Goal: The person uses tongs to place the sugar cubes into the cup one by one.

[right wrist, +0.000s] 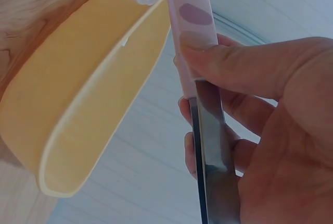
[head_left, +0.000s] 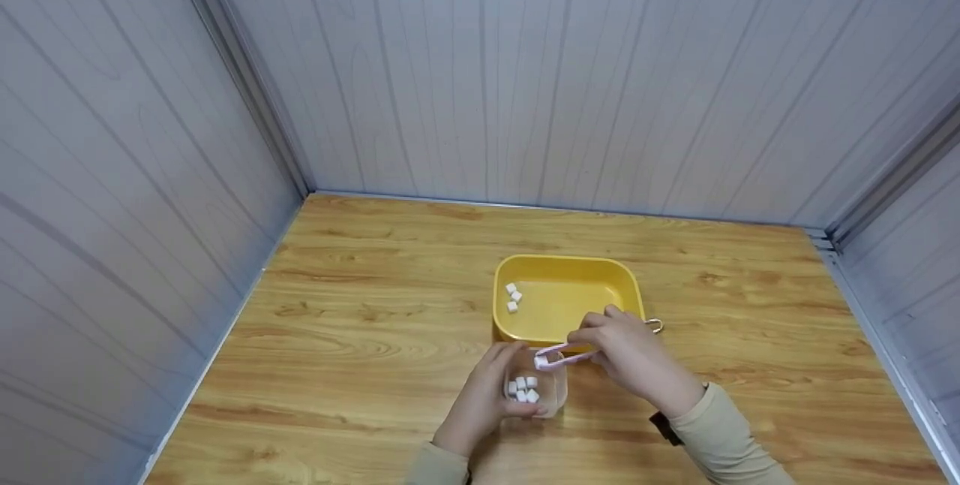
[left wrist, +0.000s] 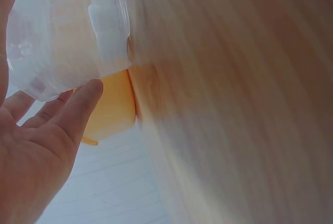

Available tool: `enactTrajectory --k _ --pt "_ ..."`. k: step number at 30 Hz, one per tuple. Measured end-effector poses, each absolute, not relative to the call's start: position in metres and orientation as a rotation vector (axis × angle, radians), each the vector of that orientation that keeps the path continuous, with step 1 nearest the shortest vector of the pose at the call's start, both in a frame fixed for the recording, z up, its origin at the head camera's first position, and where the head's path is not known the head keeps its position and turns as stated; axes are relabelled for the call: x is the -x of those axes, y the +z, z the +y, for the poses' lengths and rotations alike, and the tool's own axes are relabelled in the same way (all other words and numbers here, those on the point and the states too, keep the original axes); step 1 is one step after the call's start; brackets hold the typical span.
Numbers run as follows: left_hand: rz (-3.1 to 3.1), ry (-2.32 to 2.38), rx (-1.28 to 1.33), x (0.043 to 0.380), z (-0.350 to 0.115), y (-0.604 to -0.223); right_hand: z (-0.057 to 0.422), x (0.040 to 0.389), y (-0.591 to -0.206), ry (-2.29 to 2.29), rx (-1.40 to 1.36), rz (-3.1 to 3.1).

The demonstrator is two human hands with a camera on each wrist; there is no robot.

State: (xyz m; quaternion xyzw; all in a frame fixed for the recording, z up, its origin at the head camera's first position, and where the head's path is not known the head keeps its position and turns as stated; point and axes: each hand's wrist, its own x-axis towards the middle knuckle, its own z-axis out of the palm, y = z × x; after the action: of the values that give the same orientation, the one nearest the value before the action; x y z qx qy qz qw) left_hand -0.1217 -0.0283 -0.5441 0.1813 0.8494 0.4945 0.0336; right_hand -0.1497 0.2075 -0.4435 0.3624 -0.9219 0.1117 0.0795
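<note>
My left hand (head_left: 486,395) grips a small clear plastic container (head_left: 556,393), fingers along its far left side and thumb at the near side. Several white cubes (head_left: 522,389) lie inside it. In my right hand (head_left: 630,353) is a pair of tongs (right wrist: 208,114), with metal handles and pink tips, pinched between thumb and fingers. Over the container's far edge, the tips hold one white cube (head_left: 541,362). The left wrist view shows the fingers (left wrist: 78,112) against the container wall (left wrist: 67,52), with cubes showing through the plastic.
Just beyond the clear container stands a yellow rectangular tub (head_left: 566,263), with three white cubes (head_left: 513,296) at its left end. Both rest on a wood-grain table (head_left: 360,350). Pale panelled walls (head_left: 480,79) enclose the back and both sides.
</note>
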Motion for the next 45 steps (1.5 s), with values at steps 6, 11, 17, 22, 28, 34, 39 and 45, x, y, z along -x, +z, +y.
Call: enactTrajectory --k 6,11,17,22,28,34,39,45 --pt "2.627 1.511 -0.558 0.1217 -0.0288 -0.5448 0.2062 0.1493 -0.4450 0.335 -1.092 -2.766" --pt "2.629 1.527 -0.590 0.1214 -0.0292 -0.5451 0.2057 0.1485 -0.4467 0.335 -1.103 -2.757" --pt "2.628 1.527 -0.588 0.1221 -0.0281 -0.5450 0.2062 0.1480 -0.4484 0.335 -1.109 -2.751" --pt "2.619 1.526 -0.571 0.1224 -0.0277 -0.5446 0.2068 0.1483 -0.4501 0.337 -1.105 -2.742" --pt "2.628 1.513 -0.567 0.1224 -0.0278 -0.5445 0.2074 0.1481 -0.4509 0.343 -1.096 -2.751" --pt "2.625 1.515 -0.559 0.1219 -0.0280 -0.5437 0.2080 0.1479 -0.4514 0.344 -1.082 -2.770" --pt "2.613 1.526 -0.553 0.1222 -0.0279 -0.5438 0.2083 0.1477 -0.4518 0.341 -1.067 -2.773" --pt "2.607 1.521 -0.540 0.1224 -0.0282 -0.5445 0.2086 0.1467 -0.4515 0.320 -1.038 -2.771"
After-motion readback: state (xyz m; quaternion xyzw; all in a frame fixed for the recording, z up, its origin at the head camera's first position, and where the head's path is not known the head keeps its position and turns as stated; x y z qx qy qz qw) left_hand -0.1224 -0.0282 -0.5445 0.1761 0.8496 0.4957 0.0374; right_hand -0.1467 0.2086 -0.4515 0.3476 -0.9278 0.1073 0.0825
